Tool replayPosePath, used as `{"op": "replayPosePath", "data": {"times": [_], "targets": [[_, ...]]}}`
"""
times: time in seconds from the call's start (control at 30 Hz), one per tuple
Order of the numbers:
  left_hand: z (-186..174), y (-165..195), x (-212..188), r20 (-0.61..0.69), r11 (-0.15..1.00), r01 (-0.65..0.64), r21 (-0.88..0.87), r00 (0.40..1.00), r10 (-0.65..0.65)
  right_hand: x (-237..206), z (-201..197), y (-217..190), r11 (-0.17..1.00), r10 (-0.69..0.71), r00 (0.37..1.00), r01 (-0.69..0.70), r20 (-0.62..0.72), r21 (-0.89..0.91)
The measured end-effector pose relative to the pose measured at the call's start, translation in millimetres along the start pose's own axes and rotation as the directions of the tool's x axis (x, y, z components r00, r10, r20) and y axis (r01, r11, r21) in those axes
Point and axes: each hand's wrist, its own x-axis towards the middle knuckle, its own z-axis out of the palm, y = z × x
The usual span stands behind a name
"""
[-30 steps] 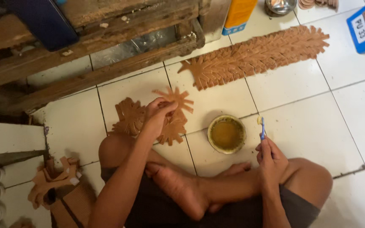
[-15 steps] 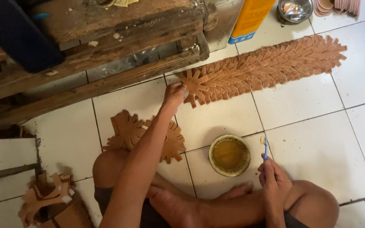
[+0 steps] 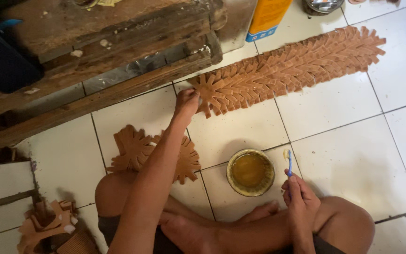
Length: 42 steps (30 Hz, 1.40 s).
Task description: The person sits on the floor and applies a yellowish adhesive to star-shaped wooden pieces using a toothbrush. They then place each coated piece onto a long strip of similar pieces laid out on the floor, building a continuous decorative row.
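Strip (image 3: 287, 70): long band of overlapping brown star-shaped cutouts, lying flat on white floor tiles, running diagonally; its near end touches the left hand's fingers.
Brush (image 3: 289, 162): small, blue handle, pale bristles, held upright beside a round bowl.

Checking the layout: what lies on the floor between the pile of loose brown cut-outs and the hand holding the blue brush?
The head view shows a round bowl of yellowish-brown liquid between the brown cut-outs and the right hand.

Craft workshop: worn wooden bench (image 3: 95, 61), cut brown pieces (image 3: 287, 70), tiled floor (image 3: 353, 155).
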Motion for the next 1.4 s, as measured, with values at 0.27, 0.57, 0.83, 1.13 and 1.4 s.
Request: {"op": "replayPosePath", "data": {"times": [0.27,0.57,0.83,1.13,1.4], "targets": [[4.9,4.4,-0.1,-0.02,0.998,0.066,0.009,0.998,-0.066,1.3,0.1,-2.5,0.998,0.049,0.999,-0.049,0.021,0.028],[8.4,5.2,-9.7,-0.135,0.995,-0.014,0.098,0.99,0.027,4.0,-1.5,4.6,0.999,0.052,0.998,-0.052,0.034,0.001],[-20.4,-42.6,-65.9,-0.217,0.97,-0.219,-0.109,0.957,0.192,0.7,-1.8,5.2,0.999,-0.036,0.996,0.034,0.081,0.026],[-110.9,-98.0,-174.4,-0.289,0.99,-0.139,-0.008,0.948,0.131,-20.7,-1.5,-6.7,0.984,-0.134,0.964,0.157,0.229,-0.085],[-86.5,-84.1,-211.8,-0.031,0.777,-0.422,0.467,0.87,0.491,-29.9,3.1,-11.2,0.957,-0.192,0.952,0.236,0.237,-0.172]]}}
